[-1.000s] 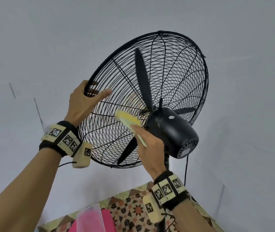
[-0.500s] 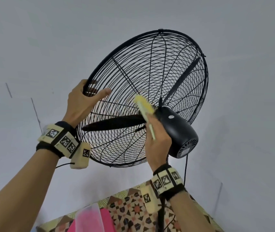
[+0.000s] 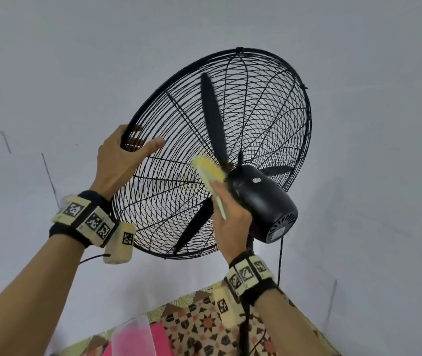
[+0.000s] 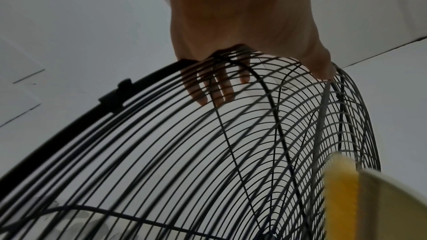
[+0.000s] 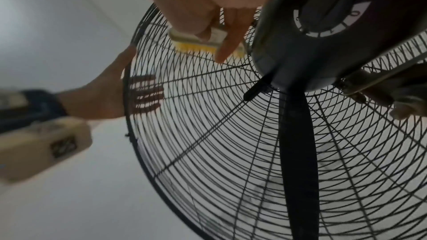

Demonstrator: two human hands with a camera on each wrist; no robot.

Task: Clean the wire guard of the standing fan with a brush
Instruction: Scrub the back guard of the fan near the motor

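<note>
The black standing fan is tilted up, its wire guard [image 3: 158, 201] facing away and its motor housing [image 3: 261, 201] toward me. My left hand [image 3: 127, 150] grips the guard's left rim; its fingers [image 4: 215, 88] wrap round the front and its thumb [image 4: 321, 68] lies on the rear wires. My right hand [image 3: 226, 214] holds a pale brush [image 3: 208, 168] by its handle. The yellow bristles [image 5: 196, 46] rest against the rear guard just left of the motor. One blade [image 3: 213, 114] points up inside the guard.
A plain white wall lies behind the fan. Below stand the fan's pole [image 3: 244, 330] and hanging power cord [image 3: 280, 260]. A patterned surface [image 3: 204, 325] with a pink item [image 3: 138, 340] sits at the bottom.
The brush swept up and right along the rear guard toward the motor, then came slightly back left. The blades turned inside the guard. My left hand stayed on the rim.
</note>
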